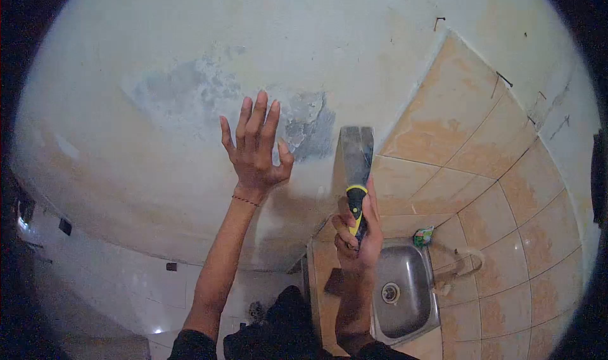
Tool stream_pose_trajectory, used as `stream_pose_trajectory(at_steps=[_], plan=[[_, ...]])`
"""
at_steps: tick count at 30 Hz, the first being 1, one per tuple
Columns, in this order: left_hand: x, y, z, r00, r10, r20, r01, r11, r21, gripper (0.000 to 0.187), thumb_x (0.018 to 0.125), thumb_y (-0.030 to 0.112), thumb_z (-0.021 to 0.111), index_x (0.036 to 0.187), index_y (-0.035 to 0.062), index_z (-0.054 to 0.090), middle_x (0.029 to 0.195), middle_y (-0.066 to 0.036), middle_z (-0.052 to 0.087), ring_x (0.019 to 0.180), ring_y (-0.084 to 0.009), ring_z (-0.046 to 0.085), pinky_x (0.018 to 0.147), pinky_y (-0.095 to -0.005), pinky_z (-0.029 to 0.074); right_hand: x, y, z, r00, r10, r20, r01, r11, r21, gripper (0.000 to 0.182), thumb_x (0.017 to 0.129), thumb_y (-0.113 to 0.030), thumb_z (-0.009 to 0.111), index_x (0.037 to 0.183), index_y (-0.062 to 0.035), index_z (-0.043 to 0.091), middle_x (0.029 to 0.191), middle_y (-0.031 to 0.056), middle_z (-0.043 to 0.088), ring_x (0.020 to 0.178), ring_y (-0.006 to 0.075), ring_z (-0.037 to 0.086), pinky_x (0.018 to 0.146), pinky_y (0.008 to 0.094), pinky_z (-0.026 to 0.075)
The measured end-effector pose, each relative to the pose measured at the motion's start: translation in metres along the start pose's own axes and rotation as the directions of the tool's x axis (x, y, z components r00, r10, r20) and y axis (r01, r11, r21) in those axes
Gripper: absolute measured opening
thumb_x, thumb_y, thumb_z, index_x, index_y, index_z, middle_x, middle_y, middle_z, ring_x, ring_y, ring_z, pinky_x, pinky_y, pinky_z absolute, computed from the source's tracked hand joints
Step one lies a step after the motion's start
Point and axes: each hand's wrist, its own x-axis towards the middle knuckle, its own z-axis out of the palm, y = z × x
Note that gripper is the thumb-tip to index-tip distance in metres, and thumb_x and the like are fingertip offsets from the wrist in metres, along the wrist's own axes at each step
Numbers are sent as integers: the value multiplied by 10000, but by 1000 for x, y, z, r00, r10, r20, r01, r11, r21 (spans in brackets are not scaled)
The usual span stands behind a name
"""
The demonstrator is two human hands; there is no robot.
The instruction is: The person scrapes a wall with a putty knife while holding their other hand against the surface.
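Observation:
My left hand [256,154] is raised with its fingers spread, laid against the wall [190,189] over a patch of peeling paint. Grey bare plaster [310,128] shows just right of its fingertips, and a paler worn area [183,87] lies to the left. In my right hand [364,233] is a putty knife [358,163], gripped by its black and yellow handle. The wide metal blade points up, its flat edge close over the wall between the bare plaster and the orange tiles.
Orange tiles [437,125] cover the wall on the right. Below them a steel sink [405,296] is set in a counter, with a green packet [423,236] at its back edge and a tap [465,265] beside it. Nails [439,21] stick out of the upper wall.

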Motion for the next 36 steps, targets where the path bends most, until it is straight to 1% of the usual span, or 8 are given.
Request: stream_pose_trajectory(at_steps=[3, 12, 15, 21, 24, 27, 33, 36], plan=[[0, 2, -3, 1000, -6, 9, 6, 1000, -13, 658, 809, 226, 498, 1460, 136, 504, 1533, -64, 460, 1458, -242, 364, 1242, -534, 81, -3, 5, 4, 1000, -15, -6, 15, 1000, -2, 535, 1092, -290, 391, 1594, -245, 214, 760, 43, 415, 426, 59, 316, 285, 162, 260], [0, 3, -2, 1000, -2, 4, 2, 1000, -18, 665, 800, 218, 500, 1460, 130, 503, 1524, -74, 472, 1455, -243, 369, 1244, -530, 73, -4, 8, -10, 997, 12, -71, -16, 999, -52, 531, 1093, -277, 386, 1593, -235, 212, 755, 49, 410, 414, 56, 319, 288, 164, 268], [3, 2, -3, 1000, 1, 1, -1, 1000, -2, 659, 807, 221, 497, 1460, 129, 503, 1526, -75, 470, 1454, -242, 370, 1244, -529, 74, -1, 7, -15, 997, 10, 75, -19, 992, 125, 529, 1092, -274, 387, 1592, -248, 214, 759, 51, 409, 422, 58, 326, 287, 164, 272], [3, 4, -4, 1000, 4, 12, -4, 1000, -1, 646, 822, 240, 487, 1459, 133, 505, 1528, -74, 468, 1456, -240, 368, 1245, -526, 72, -1, -1, -3, 999, 16, 51, -18, 999, 34, 536, 1093, -276, 381, 1598, -257, 200, 764, 48, 407, 426, 60, 328, 293, 166, 283], [3, 4, -4, 1000, 1, 2, -1, 1000, 3, 643, 827, 248, 481, 1459, 135, 506, 1528, -71, 468, 1455, -239, 368, 1245, -524, 72, -6, -1, -1, 998, 10, -61, -15, 997, -73, 541, 1093, -289, 382, 1600, -261, 194, 757, 47, 405, 429, 59, 331, 290, 166, 280], [2, 3, -3, 1000, 7, -7, -6, 1000, 3, 642, 830, 254, 478, 1461, 138, 503, 1529, -71, 467, 1454, -240, 371, 1245, -525, 73, -5, 3, -3, 999, -35, -31, 31, 991, -132, 550, 1091, -295, 388, 1602, -252, 189, 746, 44, 400, 430, 61, 331, 289, 167, 275], [0, 1, 0, 1000, 2, -12, -2, 1000, 17, 639, 831, 253, 480, 1458, 138, 506, 1529, -71, 465, 1455, -242, 370, 1242, -530, 76, -3, 8, -3, 998, -54, -17, 54, 997, -46, 549, 1090, -293, 391, 1600, -221, 204, 732, 40, 400, 426, 64, 332, 300, 171, 269], [0, 3, -1, 1000, 5, -14, -5, 1000, 3, 642, 827, 249, 482, 1457, 130, 506, 1531, -74, 462, 1454, -244, 370, 1242, -529, 76, 0, 10, 1, 996, -70, -63, 65, 994, -86, 545, 1089, -295, 396, 1598, -224, 216, 733, 41, 403, 429, 63, 338, 298, 173, 274]])
